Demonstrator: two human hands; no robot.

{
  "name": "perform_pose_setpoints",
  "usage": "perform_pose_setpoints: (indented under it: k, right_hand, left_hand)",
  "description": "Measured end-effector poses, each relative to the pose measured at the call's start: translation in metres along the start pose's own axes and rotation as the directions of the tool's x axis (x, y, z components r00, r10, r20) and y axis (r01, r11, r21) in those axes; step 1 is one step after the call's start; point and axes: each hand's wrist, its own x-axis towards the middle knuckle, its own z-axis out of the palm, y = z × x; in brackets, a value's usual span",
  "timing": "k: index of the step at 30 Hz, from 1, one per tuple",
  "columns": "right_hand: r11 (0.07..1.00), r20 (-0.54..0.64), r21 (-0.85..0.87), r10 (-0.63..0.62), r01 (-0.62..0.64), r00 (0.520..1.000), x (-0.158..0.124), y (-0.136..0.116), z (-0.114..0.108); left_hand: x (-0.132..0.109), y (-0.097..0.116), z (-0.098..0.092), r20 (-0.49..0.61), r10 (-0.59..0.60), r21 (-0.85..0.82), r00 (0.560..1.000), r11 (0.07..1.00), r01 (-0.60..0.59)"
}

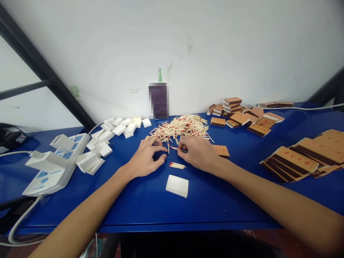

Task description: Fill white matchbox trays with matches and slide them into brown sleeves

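My right hand (197, 152) pinches red-tipped matches (173, 147) between thumb and fingers; how many is hidden. My left hand (147, 156) is just left of it, thumb and index finger apart, with nothing visible between them. One match (168, 148) lies in the gap between the hands. Behind both hands spreads a loose pile of matches (188, 125). Several matches lie side by side in a small row (177, 165) on the blue table, heads to the left. Closer to me is a white matchbox tray (177, 185). An orange matchbox (221, 150) is partly covered by my right arm.
White matchbox trays (106, 135) are scattered at the left, beside a white power strip (60, 161) with plugs and cables. Orange matchboxes (239, 116) are heaped at the back right. Flattened orange sleeves (295, 161) lie at the far right. A pixelated dark rectangle (159, 101) stands by the wall.
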Motion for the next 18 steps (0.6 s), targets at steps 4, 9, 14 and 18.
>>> perform_pose_setpoints:
  k: [4,9,14,18]
  right_hand:
    - [0.999,-0.005,0.011,-0.031,0.031,1.0,0.001,-0.002,0.002]
    - [0.998,-0.01,0.004,-0.058,0.058,0.998,0.001,-0.004,0.003]
    - [0.997,0.01,-0.017,-0.069,0.07,0.998,0.003,-0.006,0.002]
    - [0.996,0.041,0.018,-0.09,0.089,0.995,0.003,-0.003,0.001]
  left_hand:
    - [0.0,0.0,0.001,0.041,0.051,0.0,0.998,0.999,-0.051]
    - [0.0,-0.003,0.0,0.022,0.113,0.0,0.993,0.994,-0.113]
    - [0.001,-0.02,-0.003,-0.205,-0.008,0.111,0.979,0.993,0.032]
    - [0.001,-0.029,-0.004,-0.18,-0.021,0.191,0.983,0.98,0.056]
